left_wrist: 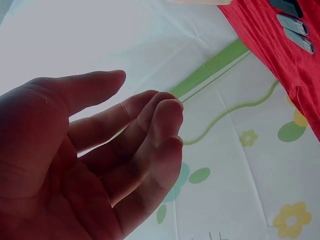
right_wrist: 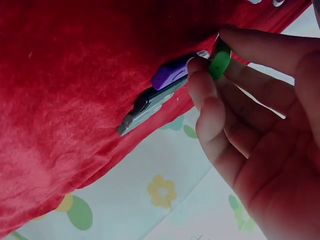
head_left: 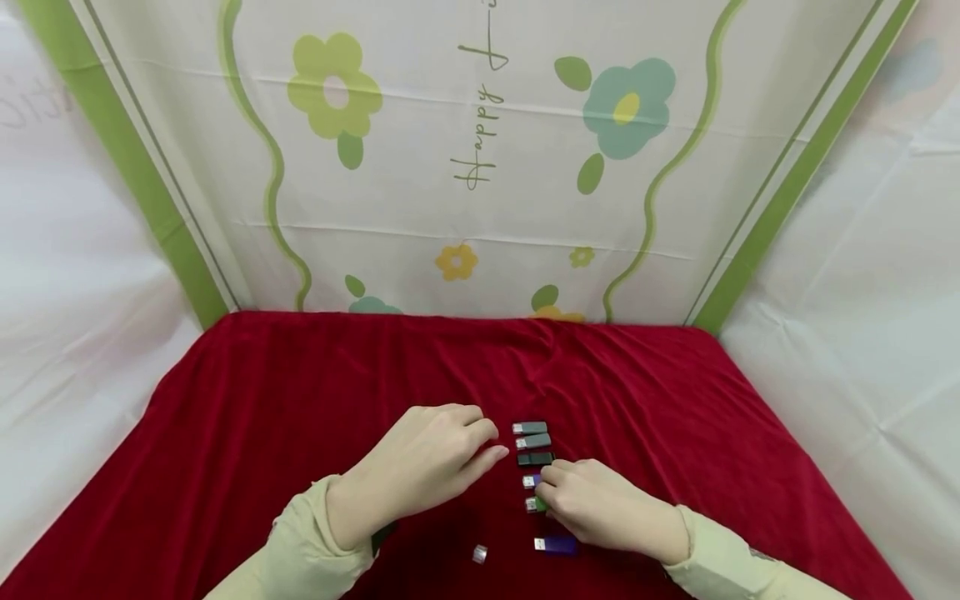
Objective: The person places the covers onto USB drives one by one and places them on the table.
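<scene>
My right hand (head_left: 603, 508) pinches a green USB stick (right_wrist: 220, 64) between thumb and forefinger, low over the red cloth. Its metal plug points left in the head view, at the near end of a column of sticks. Right beside it lies a purple USB stick (right_wrist: 170, 72), partly covered by the fingers from above. Farther along the column come a black stick (head_left: 535, 459) and two grey sticks (head_left: 533, 442). To the left of them my left hand (head_left: 423, 458) hovers with loosely bent fingers, and its palm (left_wrist: 65, 185) holds nothing.
Nearer me, apart from the column, lies a blue-purple USB stick (head_left: 558, 546). A small shiny, clear-looking piece (head_left: 480, 553) sits left of it. Red cloth (head_left: 300, 400) covers the table, and white printed fabric walls (head_left: 420, 167) stand at the back and both sides.
</scene>
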Action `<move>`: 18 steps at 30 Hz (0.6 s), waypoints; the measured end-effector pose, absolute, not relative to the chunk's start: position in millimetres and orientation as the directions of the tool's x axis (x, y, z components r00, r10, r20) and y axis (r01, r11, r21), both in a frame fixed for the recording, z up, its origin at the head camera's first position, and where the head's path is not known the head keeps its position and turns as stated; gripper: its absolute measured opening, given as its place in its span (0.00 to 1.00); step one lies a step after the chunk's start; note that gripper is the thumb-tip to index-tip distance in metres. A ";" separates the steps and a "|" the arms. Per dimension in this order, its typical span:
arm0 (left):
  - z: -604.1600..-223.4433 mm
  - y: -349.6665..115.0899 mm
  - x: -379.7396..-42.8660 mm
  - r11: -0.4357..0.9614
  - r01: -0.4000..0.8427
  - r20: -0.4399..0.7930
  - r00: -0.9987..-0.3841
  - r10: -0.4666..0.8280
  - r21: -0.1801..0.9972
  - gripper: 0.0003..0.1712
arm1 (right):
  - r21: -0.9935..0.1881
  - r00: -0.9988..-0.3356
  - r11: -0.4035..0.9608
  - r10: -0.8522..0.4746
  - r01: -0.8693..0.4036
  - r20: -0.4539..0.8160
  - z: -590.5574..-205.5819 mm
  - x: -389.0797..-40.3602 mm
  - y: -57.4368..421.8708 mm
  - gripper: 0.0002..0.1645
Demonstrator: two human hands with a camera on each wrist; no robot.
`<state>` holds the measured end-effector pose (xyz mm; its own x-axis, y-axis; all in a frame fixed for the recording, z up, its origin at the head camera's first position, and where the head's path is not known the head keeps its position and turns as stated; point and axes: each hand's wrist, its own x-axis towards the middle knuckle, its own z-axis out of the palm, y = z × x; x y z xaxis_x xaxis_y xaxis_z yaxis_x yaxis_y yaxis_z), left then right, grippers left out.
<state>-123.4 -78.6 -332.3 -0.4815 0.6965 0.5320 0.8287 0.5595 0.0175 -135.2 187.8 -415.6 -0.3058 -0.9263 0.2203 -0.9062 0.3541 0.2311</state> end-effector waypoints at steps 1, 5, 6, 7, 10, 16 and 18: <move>-332.5 -78.4 -123.4 0.559 0.829 0.530 -0.482 0.698 0.018 0.10 | 0.246 -0.304 0.356 -0.926 -0.901 0.225 -415.9 -135.0 187.5 0.20; -333.8 -77.7 -122.8 0.558 0.830 0.527 -0.481 0.701 0.015 0.11 | 0.284 -0.300 0.365 -0.922 -0.887 0.246 -415.6 -133.2 187.8 0.20; -334.3 -77.6 -122.5 0.557 0.830 0.525 -0.482 0.702 0.017 0.11 | 0.291 -0.298 0.364 -0.922 -0.885 0.249 -414.9 -132.3 188.0 0.20; -334.7 -77.6 -122.0 0.557 0.831 0.523 -0.482 0.703 0.017 0.11 | 0.294 -0.295 0.364 -0.921 -0.884 0.253 -413.9 -131.1 188.1 0.20; -335.4 -77.6 -120.9 0.559 0.829 0.514 -0.487 0.706 0.017 0.11 | 0.290 -0.285 0.358 -0.921 -0.888 0.265 -409.5 -125.9 187.8 0.21; -335.1 -77.1 -120.0 0.568 0.823 0.500 -0.500 0.707 0.020 0.11 | 0.215 -0.270 0.326 -0.929 -0.921 0.251 -400.4 -113.8 186.3 0.17; -334.9 -76.8 -119.9 0.570 0.821 0.494 -0.504 0.708 0.021 0.11 | 0.193 -0.273 0.316 -0.937 -0.929 0.218 -399.5 -110.7 186.4 0.17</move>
